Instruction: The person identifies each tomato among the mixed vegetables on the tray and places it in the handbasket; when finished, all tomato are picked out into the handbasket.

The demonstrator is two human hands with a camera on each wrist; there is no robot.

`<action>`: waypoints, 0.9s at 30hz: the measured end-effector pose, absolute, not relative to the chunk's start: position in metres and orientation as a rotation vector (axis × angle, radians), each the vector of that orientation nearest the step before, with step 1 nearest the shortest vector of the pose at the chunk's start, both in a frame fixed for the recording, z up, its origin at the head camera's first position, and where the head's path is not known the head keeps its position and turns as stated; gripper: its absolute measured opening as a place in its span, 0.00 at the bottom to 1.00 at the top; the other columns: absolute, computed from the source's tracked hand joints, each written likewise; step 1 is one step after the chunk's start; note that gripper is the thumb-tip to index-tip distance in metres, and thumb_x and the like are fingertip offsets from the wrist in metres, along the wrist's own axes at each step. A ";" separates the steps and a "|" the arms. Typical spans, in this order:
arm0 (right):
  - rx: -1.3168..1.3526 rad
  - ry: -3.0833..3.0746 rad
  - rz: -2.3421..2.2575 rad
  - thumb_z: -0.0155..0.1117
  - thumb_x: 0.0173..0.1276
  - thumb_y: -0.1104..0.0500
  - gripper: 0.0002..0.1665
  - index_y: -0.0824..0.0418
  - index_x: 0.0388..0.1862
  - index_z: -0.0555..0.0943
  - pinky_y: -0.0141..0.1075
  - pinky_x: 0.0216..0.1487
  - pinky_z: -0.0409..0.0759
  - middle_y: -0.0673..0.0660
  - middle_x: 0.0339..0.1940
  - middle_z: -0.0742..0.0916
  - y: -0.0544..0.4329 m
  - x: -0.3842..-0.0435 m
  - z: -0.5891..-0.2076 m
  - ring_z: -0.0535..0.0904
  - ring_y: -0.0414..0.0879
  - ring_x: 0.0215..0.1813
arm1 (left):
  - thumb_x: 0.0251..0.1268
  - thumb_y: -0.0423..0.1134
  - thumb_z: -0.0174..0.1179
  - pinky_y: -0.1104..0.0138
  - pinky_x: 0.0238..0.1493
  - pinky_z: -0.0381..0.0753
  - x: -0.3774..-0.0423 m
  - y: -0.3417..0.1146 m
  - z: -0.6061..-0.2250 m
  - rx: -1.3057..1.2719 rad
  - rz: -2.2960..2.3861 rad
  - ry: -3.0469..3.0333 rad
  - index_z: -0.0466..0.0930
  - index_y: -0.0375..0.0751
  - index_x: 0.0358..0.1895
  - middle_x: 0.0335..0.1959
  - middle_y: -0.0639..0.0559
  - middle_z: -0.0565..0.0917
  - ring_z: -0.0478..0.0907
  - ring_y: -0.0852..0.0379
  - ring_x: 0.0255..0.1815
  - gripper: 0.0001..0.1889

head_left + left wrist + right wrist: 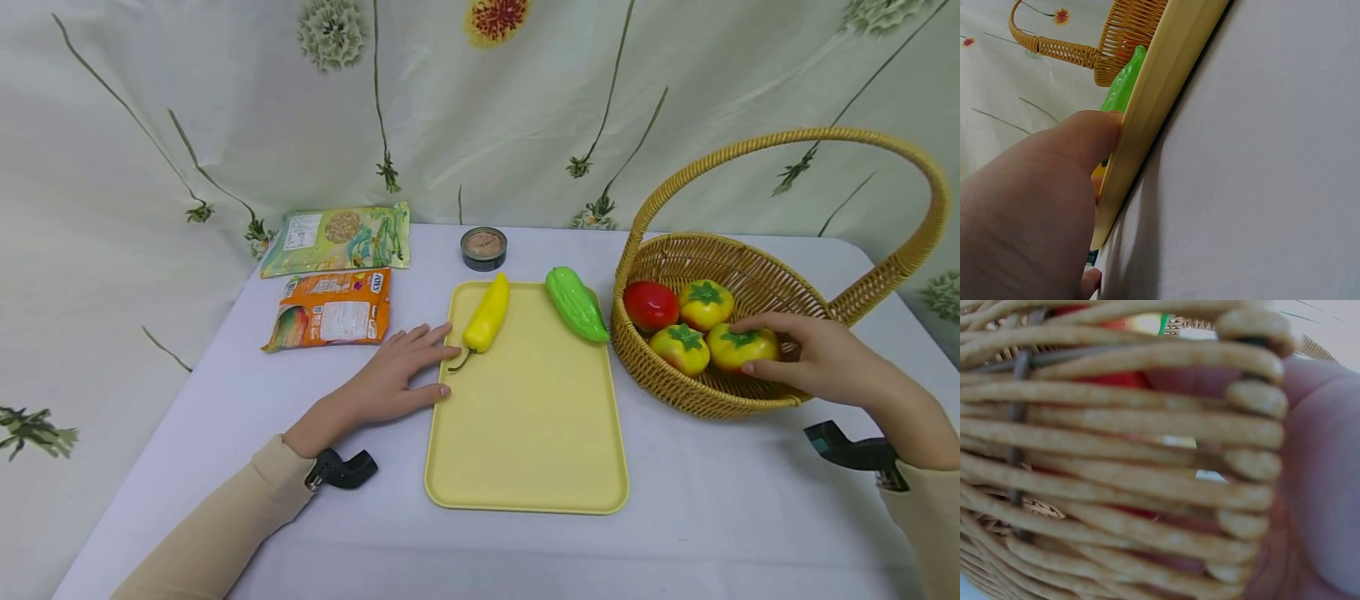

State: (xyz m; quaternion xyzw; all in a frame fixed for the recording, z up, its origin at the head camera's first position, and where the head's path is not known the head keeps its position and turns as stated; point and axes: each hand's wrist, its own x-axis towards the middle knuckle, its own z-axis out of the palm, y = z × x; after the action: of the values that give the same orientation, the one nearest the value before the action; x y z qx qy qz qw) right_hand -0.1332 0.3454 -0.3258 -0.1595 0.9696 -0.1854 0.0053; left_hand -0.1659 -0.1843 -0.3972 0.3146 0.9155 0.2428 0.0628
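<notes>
My left hand (397, 372) lies with its fingers spread at the left edge of the pale yellow tray (525, 450), thumb and fingertips touching the rim. On the tray, a yellow pepper (487, 315) with a curved stem lies at the far left, near those fingertips. A green pepper (576, 305) rests over the far right corner. Reaching into the wicker basket (678, 393), my right hand (813, 358) grips a yellow persimmon (738, 346) between thumb and fingers. Two more yellow persimmons (705, 303) and a red fruit (650, 306) sit beside it. Wickerwork (1116, 425) hides most of the grip in the right wrist view.
An orange packet (330, 310) and a green packet (337, 237) lie at the table's far left. Behind the tray stands a small round tin (483, 247). The basket's tall arched handle (795, 137) rises above the right hand. A floral cloth (480, 108) hangs behind the table.
</notes>
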 end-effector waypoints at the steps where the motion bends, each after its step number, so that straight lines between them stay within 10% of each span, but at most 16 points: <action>1: -0.506 3.040 -0.571 0.78 0.60 0.61 0.25 0.61 0.57 0.84 0.28 0.35 0.76 0.67 0.50 0.87 0.345 -0.133 -0.326 0.77 0.49 0.43 | 0.70 0.54 0.61 0.32 0.79 0.46 -0.166 -0.184 -0.398 0.948 0.732 2.767 0.73 0.50 0.73 0.83 0.47 0.60 0.51 0.33 0.83 0.30; 27: -0.481 2.997 -0.563 0.79 0.57 0.63 0.25 0.62 0.53 0.80 0.52 0.43 0.86 0.68 0.49 0.86 0.343 -0.136 -0.328 0.82 0.59 0.44 | 0.70 0.54 0.61 0.32 0.79 0.46 -0.166 -0.184 -0.398 0.956 0.729 2.770 0.73 0.50 0.73 0.83 0.47 0.59 0.51 0.33 0.83 0.30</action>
State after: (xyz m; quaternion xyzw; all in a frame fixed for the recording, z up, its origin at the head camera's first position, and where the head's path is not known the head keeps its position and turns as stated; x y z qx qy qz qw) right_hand -0.1364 0.3431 -0.3275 -0.1556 0.9705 -0.1823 0.0270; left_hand -0.1665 -0.1844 -0.3979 0.3160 0.9156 0.2410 0.0607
